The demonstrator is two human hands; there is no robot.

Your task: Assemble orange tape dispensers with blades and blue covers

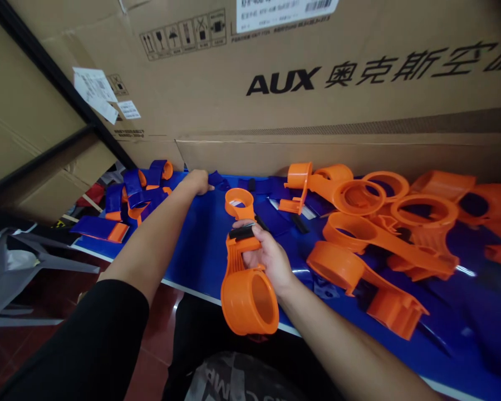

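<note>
A person's two hands work over a blue tabletop (192,250) in front of a large cardboard box (317,125) printed "AUX". The right hand (269,253) grasps an orange tape dispenser (242,303), held above the tabletop's near edge with its round hub toward the person; a black strip (242,231) lies across its far end, by the thumb. The left hand (197,181) stretches to the tabletop's back edge, just beside a small dark-blue piece (218,180); its fingers are partly hidden, so I cannot tell whether it grips anything. To the right spreads a pile of orange dispensers (401,253). At the far left sits a cluster of blue-and-orange pieces (134,186), near a gray plastic chair (29,267).
</note>
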